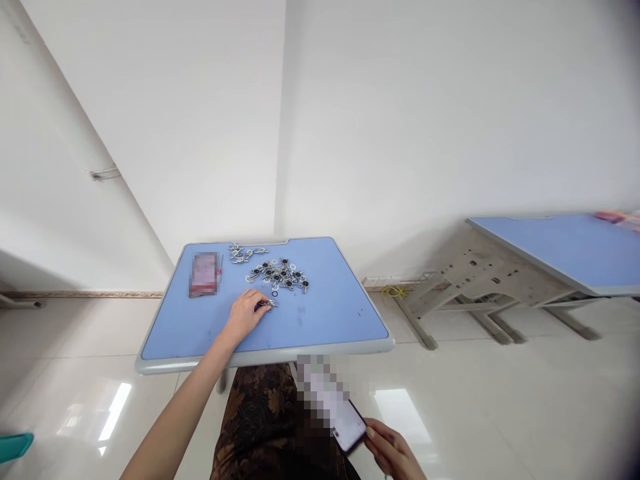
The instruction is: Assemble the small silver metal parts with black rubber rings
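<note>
Left hand (245, 313): fingers closed on one metal part (270, 304). Right hand (393, 450): fingers gripping one phone (349, 425).

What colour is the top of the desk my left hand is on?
The desk top is light blue, best seen in the head view.

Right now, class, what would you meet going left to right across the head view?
Teal object, metal handle, pixelated rectangular item, thin rod, left hand, smartphone, right hand, second blue desk.
</note>
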`<state>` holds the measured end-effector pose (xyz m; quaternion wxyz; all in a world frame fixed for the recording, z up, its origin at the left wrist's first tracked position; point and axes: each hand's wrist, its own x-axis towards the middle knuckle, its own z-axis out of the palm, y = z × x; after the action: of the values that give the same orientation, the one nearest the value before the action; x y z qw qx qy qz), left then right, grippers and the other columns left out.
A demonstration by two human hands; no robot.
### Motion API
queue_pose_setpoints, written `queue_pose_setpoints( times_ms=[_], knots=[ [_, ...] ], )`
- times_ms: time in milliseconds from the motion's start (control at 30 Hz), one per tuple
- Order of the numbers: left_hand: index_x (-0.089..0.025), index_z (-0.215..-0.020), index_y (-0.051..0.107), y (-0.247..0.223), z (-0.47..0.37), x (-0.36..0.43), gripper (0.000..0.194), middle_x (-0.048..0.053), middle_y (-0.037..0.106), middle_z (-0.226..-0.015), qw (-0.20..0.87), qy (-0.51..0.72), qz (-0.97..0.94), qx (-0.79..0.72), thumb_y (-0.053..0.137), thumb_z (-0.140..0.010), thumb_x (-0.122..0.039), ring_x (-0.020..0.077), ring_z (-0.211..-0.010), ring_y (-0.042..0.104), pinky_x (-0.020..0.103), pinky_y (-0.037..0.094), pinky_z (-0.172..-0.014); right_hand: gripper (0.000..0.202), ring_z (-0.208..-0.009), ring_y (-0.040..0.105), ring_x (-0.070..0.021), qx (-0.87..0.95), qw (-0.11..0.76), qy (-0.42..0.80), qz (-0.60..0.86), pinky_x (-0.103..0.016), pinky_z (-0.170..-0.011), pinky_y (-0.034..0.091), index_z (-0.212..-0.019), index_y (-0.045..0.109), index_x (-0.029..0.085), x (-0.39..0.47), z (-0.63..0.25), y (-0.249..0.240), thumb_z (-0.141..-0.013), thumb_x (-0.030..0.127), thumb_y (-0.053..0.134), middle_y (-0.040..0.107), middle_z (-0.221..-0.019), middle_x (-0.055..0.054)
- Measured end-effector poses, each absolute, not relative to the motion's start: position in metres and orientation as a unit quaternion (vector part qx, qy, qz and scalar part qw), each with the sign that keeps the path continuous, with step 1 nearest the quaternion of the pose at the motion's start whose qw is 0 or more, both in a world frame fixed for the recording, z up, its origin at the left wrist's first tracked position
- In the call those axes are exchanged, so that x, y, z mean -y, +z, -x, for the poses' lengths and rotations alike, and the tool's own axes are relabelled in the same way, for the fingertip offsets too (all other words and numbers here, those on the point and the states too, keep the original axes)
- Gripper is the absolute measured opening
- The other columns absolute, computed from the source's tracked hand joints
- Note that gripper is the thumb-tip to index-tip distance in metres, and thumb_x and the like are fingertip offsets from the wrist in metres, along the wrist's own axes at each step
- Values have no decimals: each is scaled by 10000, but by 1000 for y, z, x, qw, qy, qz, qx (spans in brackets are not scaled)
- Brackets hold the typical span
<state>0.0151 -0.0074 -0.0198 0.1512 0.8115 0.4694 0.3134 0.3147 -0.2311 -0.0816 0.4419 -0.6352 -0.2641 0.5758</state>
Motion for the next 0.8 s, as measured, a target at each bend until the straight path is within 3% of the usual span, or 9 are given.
queue_pose_setpoints(
  times_ms=[133, 267, 467, 567, 667, 733, 800],
  knots=[
    [-192, -893, 637, -20, -17, 7, 80, 22, 648, -888, 162, 318, -805, -474, 624, -821, -160, 188, -888, 580, 318, 467, -784, 488, -412, 145, -20, 299, 403, 625, 597, -184, -400, 135, -751, 640, 135, 187, -300, -113, -553, 569, 741, 340, -491, 77],
    [-194, -883, 637, -18, -18, 8, 64, 27, 648, -892, 173, 318, -801, -477, 621, -826, -171, 194, -883, 575, 330, 464, -788, 528, -415, 133, -20, 322, 396, 638, 576, -196, -414, 76, -827, 616, 129, 155, -294, -134, -602, 598, 705, 353, -505, 83],
    [-193, -891, 626, -16, -19, 9, 49, 26, 639, -901, 180, 314, -799, -479, 604, -847, -191, 193, -887, 564, 326, 464, -781, 505, -401, 90, -26, 288, 429, 622, 588, -208, -404, 70, -596, 512, 163, 133, -284, -159, -594, 641, 674, 182, -421, 123],
    [-194, -893, 626, -17, -19, 10, 53, 25, 639, -892, 175, 310, -800, -482, 609, -842, -189, 192, -879, 566, 324, 466, -771, 457, -406, 105, -32, 239, 475, 577, 619, -212, -396, 95, -606, 515, 178, 127, -280, -167, -542, 588, 705, 230, -451, 109],
    [-196, -894, 627, -17, -20, 10, 56, 25, 641, -894, 171, 307, -803, -482, 608, -842, -188, 190, -875, 572, 325, 468, -775, 406, -407, 129, -46, 221, 500, 546, 634, -227, -392, 134, -543, 417, 218, 121, -277, -170, -519, 494, 714, 214, -458, 102],
    [-197, -897, 625, -16, -20, 11, 55, 25, 643, -901, 170, 303, -804, -483, 600, -849, -187, 191, -885, 573, 327, 469, -782, 417, -406, 139, -54, 213, 502, 538, 643, -233, -396, 151, -515, 356, 231, 119, -277, -169, -511, 460, 703, 199, -444, 101],
    [-196, -901, 622, -15, -21, 11, 55, 26, 645, -906, 167, 300, -804, -486, 595, -854, -191, 192, -893, 573, 325, 472, -780, 380, -395, 151, -54, 222, 471, 548, 654, -234, -396, 154, -530, 389, 223, 123, -279, -163, -528, 474, 675, 296, -432, 80]
  ],
)
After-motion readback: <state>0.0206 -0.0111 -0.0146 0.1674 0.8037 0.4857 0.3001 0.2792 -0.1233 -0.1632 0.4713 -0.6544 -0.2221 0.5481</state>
